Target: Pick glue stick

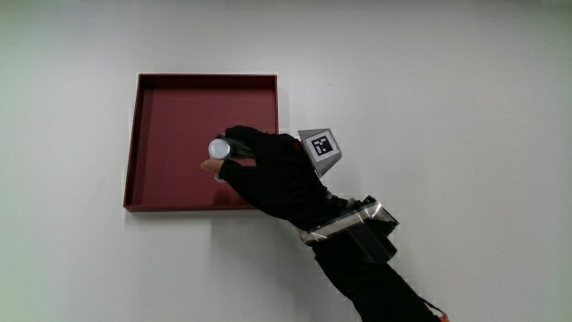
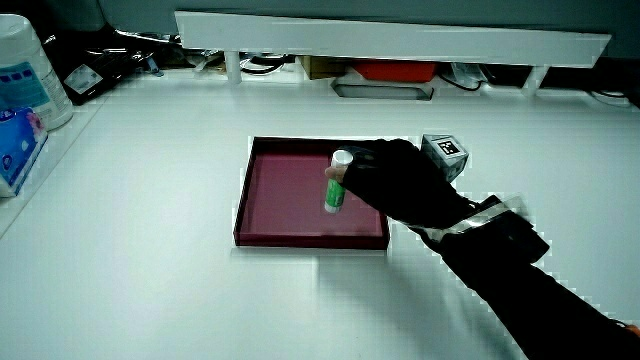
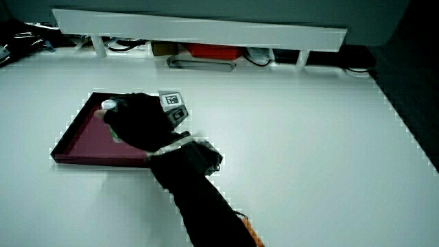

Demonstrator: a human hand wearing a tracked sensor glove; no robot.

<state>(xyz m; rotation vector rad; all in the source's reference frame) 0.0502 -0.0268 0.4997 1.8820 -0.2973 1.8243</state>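
A glue stick [image 1: 219,148] with a white cap and green body stands upright inside a dark red square tray [image 1: 170,107]. The black-gloved hand [image 1: 268,170] reaches over the tray's edge nearest the forearm, and its fingers are curled around the stick. In a side view the glue stick [image 2: 337,183] shows its white cap above the thumb, with the hand [image 2: 400,180] wrapped on its body; its base looks at or just above the tray floor [image 2: 285,190]. In a side view the hand [image 3: 137,120] covers most of the stick [image 3: 108,106], leaving only the cap visible.
A low white partition [image 2: 390,40] runs along the table's edge farthest from the person, with cables and boxes under it. A white canister [image 2: 30,70] and a tissue pack [image 2: 15,145] sit at the table's edge in a side view.
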